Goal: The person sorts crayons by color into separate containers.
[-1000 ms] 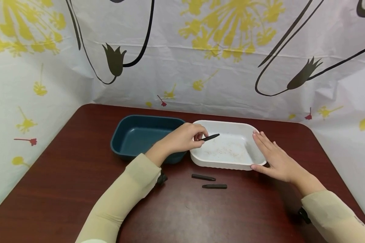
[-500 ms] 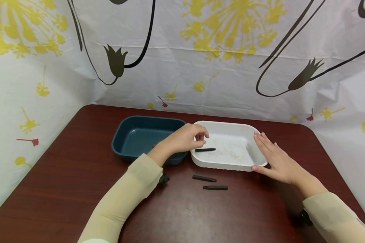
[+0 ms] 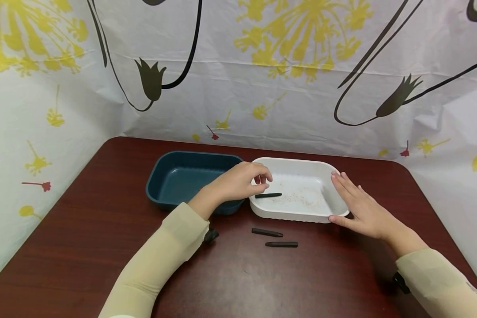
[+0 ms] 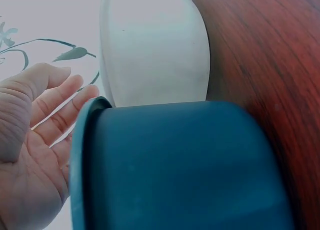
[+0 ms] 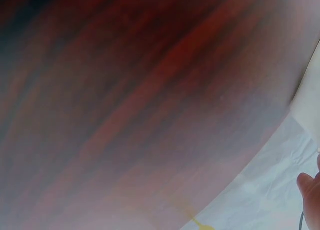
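Crayon in tray: a black crayon (image 3: 268, 195) lies flat on the floor of the white tray (image 3: 302, 165), at its near-left corner.
Left grip: the left hand (image 3: 240, 181) hovers just above that crayon with fingers loosely curled and holding nothing (the wrist view shows a relaxed, bare palm).
Right grip: the right hand (image 3: 361, 207) lies flat with straight fingers against the tray's right rim, steadying it, not clasping.
Loose crayons: one black crayon (image 3: 266, 232) and a second black crayon (image 3: 281, 244) lie on the surface just near of the tray, close together but apart.
Blue tray: the blue tray (image 3: 171, 176) sits touching the white one's left side.
Step in hand: by my judgement, a crayon has just been set down in the white tray.
Next move: probably drawing the left hand back toward the nearer pair and pinching one by its middle.
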Demonstrator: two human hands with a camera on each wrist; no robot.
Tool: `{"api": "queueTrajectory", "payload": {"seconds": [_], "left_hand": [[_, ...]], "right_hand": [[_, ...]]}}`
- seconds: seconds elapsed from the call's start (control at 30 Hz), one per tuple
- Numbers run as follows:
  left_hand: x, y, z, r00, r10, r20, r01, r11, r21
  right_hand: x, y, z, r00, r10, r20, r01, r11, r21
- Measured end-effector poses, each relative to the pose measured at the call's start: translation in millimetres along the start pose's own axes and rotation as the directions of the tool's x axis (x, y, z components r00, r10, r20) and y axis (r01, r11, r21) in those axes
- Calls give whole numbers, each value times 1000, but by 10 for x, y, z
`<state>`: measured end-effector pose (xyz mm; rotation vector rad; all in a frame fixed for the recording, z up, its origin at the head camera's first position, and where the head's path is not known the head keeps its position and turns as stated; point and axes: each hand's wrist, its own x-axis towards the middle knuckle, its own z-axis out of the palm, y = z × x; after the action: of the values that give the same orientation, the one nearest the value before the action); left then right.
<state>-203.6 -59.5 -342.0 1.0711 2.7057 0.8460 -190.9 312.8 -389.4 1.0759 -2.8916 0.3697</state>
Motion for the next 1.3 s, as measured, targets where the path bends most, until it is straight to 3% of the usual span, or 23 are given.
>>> {"api": "queueTrajectory", "payload": {"seconds": [0.47, 0.8, 1.3], "left_hand": [[-128, 58, -9, 998, 60, -14, -59, 998, 33], [-192, 147, 34, 997, 53, 61, -55, 998, 24], [-300, 208, 73, 994, 78, 77, -81, 996, 41]], "right_hand": [[-3, 5, -2, 1000, -3, -1, 3, 1000, 7], [4, 1, -21, 1000, -3, 14, 3, 1000, 12], [12, 12, -11, 1000, -10, 1, 10, 1000, -1]]}}
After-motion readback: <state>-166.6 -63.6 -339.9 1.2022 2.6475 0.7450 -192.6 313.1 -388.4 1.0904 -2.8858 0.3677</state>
